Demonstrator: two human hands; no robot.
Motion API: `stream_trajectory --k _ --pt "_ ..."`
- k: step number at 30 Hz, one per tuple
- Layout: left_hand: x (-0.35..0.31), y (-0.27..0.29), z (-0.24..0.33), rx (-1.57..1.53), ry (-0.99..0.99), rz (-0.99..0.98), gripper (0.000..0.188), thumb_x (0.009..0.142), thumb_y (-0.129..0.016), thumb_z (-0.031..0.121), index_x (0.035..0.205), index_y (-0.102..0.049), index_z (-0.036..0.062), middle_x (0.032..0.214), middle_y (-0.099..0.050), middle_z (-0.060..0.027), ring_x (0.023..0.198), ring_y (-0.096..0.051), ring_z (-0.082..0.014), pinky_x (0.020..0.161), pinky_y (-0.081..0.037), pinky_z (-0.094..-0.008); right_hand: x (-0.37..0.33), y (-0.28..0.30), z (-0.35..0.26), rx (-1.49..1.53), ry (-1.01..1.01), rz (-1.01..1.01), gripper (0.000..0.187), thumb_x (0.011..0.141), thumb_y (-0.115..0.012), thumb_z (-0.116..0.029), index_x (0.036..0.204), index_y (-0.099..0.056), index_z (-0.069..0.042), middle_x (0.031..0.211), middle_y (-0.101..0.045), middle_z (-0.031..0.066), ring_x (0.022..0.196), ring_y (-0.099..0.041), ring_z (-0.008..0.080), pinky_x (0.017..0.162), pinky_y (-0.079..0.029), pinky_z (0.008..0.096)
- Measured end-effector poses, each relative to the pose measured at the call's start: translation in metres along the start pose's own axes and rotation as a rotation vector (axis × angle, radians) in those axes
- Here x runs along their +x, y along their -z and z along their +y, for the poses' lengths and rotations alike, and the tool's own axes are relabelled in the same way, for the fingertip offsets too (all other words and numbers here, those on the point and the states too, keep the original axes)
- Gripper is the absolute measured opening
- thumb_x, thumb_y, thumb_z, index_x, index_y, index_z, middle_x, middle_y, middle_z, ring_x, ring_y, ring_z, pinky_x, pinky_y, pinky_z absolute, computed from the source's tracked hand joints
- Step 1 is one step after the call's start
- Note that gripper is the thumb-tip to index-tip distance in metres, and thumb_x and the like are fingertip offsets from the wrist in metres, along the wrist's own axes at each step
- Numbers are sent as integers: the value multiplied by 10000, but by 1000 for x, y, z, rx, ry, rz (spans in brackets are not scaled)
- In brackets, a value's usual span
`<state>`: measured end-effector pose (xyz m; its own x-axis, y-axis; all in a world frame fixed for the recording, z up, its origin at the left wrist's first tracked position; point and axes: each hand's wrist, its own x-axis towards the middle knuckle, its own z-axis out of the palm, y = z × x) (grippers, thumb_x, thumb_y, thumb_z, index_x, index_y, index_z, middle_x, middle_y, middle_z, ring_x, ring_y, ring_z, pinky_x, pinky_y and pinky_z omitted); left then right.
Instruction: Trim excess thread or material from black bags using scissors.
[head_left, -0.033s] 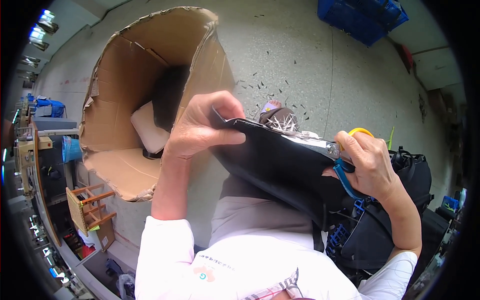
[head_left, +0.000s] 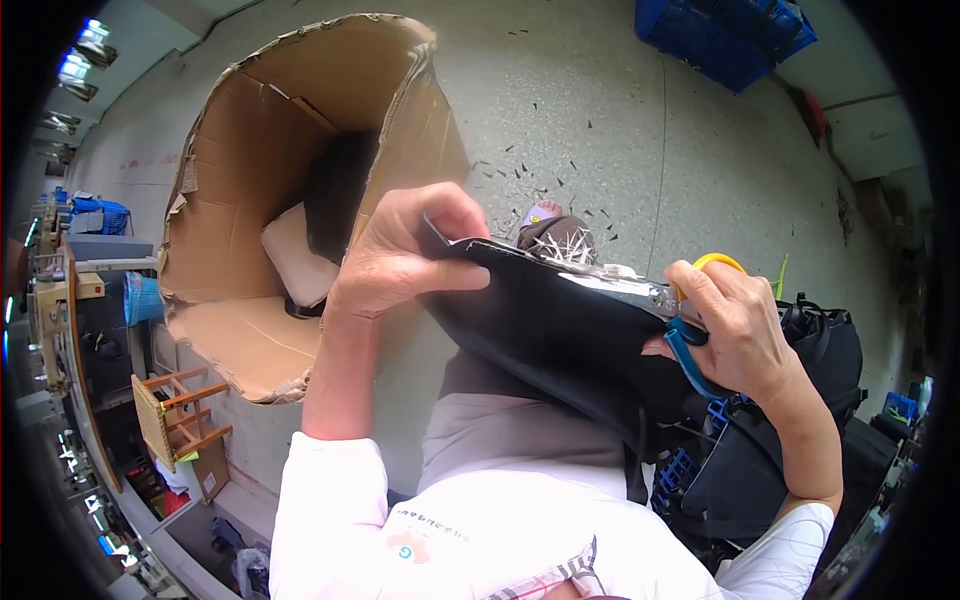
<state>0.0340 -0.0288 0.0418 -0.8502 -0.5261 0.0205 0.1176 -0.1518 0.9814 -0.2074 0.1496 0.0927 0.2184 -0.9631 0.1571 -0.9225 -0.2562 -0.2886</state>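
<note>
A black sheet of leather-like material (head_left: 560, 340) hangs across my lap, its upper edge running between both hands. My left hand (head_left: 410, 255) pinches that edge at its left corner, thumb in front and fingers behind. Wrapped in my right hand (head_left: 735, 325) are scissors (head_left: 686, 345) with one yellow and one teal handle loop. Their metal blades lie along the sheet's top edge and point left, toward my left hand. Pale thin trimmings (head_left: 572, 250) sit on the dark fabric over my knee, just beyond the edge.
A big open cardboard box (head_left: 240, 200) stands at the left with black and beige pieces inside. Dark scraps (head_left: 560, 180) litter the floor ahead. A blue crate (head_left: 725, 40) lies far right; black bags (head_left: 760, 470) pile at my right. A wooden stool (head_left: 170, 420) stands left.
Almost nothing differs. The scissors and my right hand have shifted very slightly; my left hand holds the same spot.
</note>
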Motion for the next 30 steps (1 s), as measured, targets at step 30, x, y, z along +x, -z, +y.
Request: stream_trajectory --k 30 --pt "1 -1 -2 43 -77 -60 274 568 -734 -58 770 -579 46 742 -592 2 715 -539 -75 679 -420 -213 28 -8 -2 36 15 -107 494 590 -769 -360 903 -531 -61 616 -485 62 552 -513 205 492 -406 304"
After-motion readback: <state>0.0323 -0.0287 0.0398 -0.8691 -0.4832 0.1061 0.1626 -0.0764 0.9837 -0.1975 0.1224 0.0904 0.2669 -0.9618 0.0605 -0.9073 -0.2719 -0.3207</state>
